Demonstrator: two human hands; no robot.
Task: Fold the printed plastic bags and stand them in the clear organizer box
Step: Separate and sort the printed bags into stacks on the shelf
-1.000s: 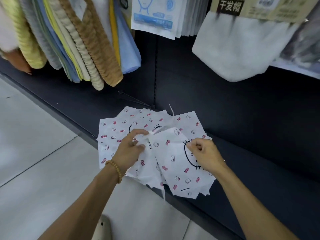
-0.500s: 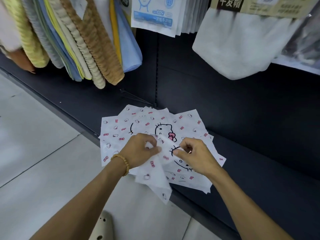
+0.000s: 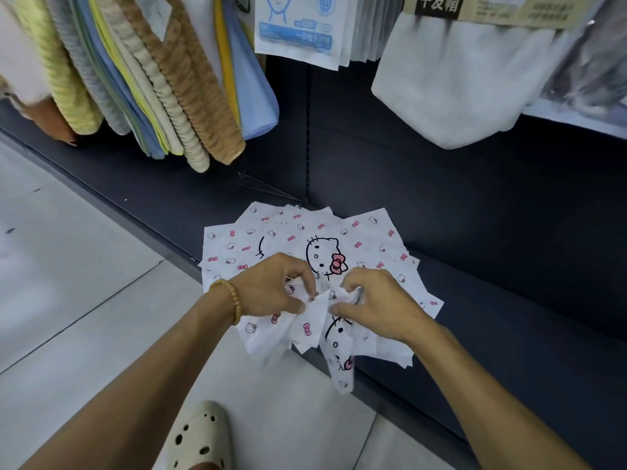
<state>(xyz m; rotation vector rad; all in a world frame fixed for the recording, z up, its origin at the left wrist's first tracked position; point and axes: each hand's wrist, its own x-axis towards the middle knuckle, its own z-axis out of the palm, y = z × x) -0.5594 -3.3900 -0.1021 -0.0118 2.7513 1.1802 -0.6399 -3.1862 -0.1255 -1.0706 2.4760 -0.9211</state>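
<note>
The left hand (image 3: 271, 288) and the right hand (image 3: 376, 301) are meeting just above the near edge of a dark shelf (image 3: 509, 317), and both are pinching the same crumpled printed plastic bag (image 3: 315, 320) between curled fingers and thumb. The left hand is gripping the bag's left part, the right hand is gathering its right part, and the bunched plastic is standing up between the two thumbs. The lower end of that bag is hanging down past the shelf edge over the pale tiled floor (image 3: 84, 300). Under and behind the hands a fanned pile of flat bags (image 3: 305, 239) is lying on the shelf, white with small pink bows and a black-outlined cat face, its near corners sticking out over the edge. A beaded bracelet (image 3: 232, 300) is sitting on the left wrist. At the bottom of the view, on the floor, a cream perforated clog (image 3: 200, 435) is showing. Above the shelf, at the far left, ribbed towels (image 3: 152, 83) in yellow, grey, blue, beige and brown are hanging in a row; to their right white packets with blue print (image 3: 295, 28) are hanging, and at the far right a white fluffy cloth (image 3: 458, 79) is hanging under a cardboard label. The clear organizer box is not showing in this view.
</note>
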